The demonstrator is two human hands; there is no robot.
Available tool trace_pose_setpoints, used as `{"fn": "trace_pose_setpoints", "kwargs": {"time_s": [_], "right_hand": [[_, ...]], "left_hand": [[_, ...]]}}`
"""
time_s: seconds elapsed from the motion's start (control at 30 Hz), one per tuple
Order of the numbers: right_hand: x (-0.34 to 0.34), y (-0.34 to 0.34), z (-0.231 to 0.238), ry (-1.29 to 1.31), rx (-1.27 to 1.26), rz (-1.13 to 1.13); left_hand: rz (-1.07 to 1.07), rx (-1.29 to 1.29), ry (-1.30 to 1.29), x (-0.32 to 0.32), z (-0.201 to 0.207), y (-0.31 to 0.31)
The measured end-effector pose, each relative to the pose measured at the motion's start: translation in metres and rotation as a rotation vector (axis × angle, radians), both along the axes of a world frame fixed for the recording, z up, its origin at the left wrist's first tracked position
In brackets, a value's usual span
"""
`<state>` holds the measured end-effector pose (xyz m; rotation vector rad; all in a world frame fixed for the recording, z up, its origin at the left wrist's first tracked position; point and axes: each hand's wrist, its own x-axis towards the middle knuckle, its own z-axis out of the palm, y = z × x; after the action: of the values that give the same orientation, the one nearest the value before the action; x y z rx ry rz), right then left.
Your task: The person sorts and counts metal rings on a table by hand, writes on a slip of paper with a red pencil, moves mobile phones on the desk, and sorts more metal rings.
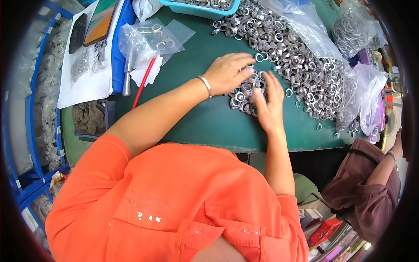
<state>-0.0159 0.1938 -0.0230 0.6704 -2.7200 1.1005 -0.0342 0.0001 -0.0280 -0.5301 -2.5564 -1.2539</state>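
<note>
Silver metal rings lie in a small heap on the green tabletop, between my two hands. My left hand, with a bangle at the wrist, reaches over the heap's left and far side, fingers stretched and a little blurred. Along its right side stands my right hand, thumb and fingers apart. Both hands are open, and I see nothing gripped in either. Part of the heap is hidden beneath my fingers. A much larger pile of similar rings spreads to the right and far side, with a few loose ones at its edge.
A light blue basket of rings stands at the far edge. Left lie a clear bag, a red pen and a blue tray with papers. Bagged rings sit far right. Another person's arm is at right.
</note>
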Motion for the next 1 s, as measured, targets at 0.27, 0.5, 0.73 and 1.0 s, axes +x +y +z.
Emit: {"fn": "trace_pose_setpoints", "kwargs": {"time_s": [0.27, 0.5, 0.73, 1.0], "right_hand": [[0.029, -0.012, 0.0, 0.106, 0.076, 0.148], [-0.039, -0.013, 0.016, 0.343, -0.026, 0.024], [-0.079, -0.033, 0.003, 0.425, 0.346, -0.095], [-0.031, -0.019, 0.019, -0.523, -0.571, -0.155]], "left_hand": [[-0.07, -0.081, -0.028, 0.047, -0.001, -0.002], [-0.089, 0.006, -0.044, 0.058, 0.012, -0.019], [0.541, -0.138, 0.189, -0.013, 0.002, -0.026], [0.567, -0.06, -0.006, -0.034, -0.018, -0.047]]}}
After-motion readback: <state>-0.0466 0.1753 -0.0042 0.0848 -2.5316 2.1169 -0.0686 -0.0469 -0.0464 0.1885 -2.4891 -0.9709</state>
